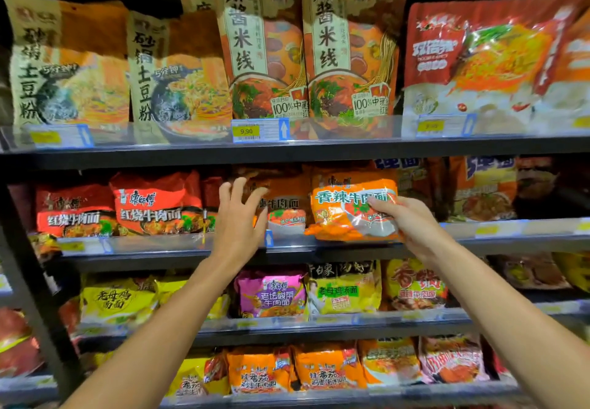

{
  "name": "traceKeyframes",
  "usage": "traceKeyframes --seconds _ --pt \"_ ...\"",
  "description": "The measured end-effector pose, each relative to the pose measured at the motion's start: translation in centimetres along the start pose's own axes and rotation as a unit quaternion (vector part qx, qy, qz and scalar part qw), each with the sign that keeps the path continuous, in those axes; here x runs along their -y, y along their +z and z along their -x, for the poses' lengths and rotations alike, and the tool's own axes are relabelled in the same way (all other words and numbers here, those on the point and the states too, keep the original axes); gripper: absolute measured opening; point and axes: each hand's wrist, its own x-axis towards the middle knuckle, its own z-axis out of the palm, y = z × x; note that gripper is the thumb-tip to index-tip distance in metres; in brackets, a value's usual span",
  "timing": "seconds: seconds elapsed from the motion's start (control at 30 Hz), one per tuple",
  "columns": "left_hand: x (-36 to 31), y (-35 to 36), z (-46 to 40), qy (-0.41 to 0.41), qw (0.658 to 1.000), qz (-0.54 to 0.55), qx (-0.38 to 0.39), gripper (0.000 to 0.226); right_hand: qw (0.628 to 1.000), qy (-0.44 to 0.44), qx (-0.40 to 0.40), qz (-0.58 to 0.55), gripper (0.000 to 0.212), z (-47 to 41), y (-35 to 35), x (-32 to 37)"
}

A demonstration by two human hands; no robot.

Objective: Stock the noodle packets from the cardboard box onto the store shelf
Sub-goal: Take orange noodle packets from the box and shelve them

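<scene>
Two bare forearms reach up and forward from the bottom edge of the view toward a store shelf unit stacked with noodle packets.

The right hand (405,220) pinches an orange noodle packet (352,209) by its lower right corner, thumb across the front and fingers curled behind. The packet lies with its long axis running left to right, roughly level, its bottom edge at the front lip of the second shelf (319,244) from the top. It extends leftward from the grip, so most of it hangs toward the middle of the shelf, away from the holding hand.

The left hand (241,214) holds nothing. Its fingers are spread wide and straight, raised in front of a row of matching orange packets (284,207) just left of the held one. It is the nearer hand to the packet's free left end. Whether its fingertips touch the row cannot be told.

Judging from this, the coming move is a push straight back into the slot behind the held packet, with the left hand placed to steady the neighbours or guide the free end.

Further left on the same shelf stand red packets (156,206). Above, tall pouches (261,48) fill the top shelf behind a yellow price tag (245,131). The cardboard box is not in view.
</scene>
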Motion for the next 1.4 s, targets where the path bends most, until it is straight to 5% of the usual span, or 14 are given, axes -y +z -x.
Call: traceKeyframes --seconds 0.13,0.27,0.37,0.57,0.67,0.73,0.9,1.2,1.4 --pt "-1.0 0.0 0.8 0.117 0.991 0.013 0.059 0.037 1.0 0.006 -0.025 0.005 0.021 -2.9 0.9 1.3" --pt "-1.6 -0.3 1.4 0.072 0.972 -0.067 0.214 0.065 0.996 0.012 -0.053 0.067 0.018 -4.9 1.9 1.2" --pt "-1.6 -0.5 1.5 0.043 0.961 -0.096 0.256 0.073 0.982 0.028 -0.035 0.183 0.025 -5.5 2.3 0.7" --pt "-1.8 -0.7 1.8 0.042 0.964 -0.076 0.253 0.074 0.879 -0.041 -0.075 0.469 0.055 -4.2 1.4 1.1" --pt "-1.4 -1.3 2.5 0.053 0.973 -0.052 0.218 0.069 0.811 -0.22 -0.111 0.531 0.052 -2.3 0.9 -1.0" --pt "-1.1 -1.7 2.9 0.06 0.972 -0.065 0.219 0.068 0.774 -0.346 -0.036 0.53 0.046 -0.1 1.3 -2.6" --pt "-1.0 -2.0 2.0 0.035 0.96 -0.082 0.265 0.071 0.726 -0.289 0.051 0.622 0.058 1.8 3.1 -4.4" --pt "-1.9 -1.5 0.9 -0.034 0.934 -0.137 0.327 0.067 0.726 -0.242 0.057 0.642 0.069 0.1 4.8 -2.7" --pt "-0.8 -5.1 3.4 -0.006 0.973 -0.041 0.225 0.057 0.773 -0.353 0.007 0.526 0.057 2.3 3.5 -3.5"
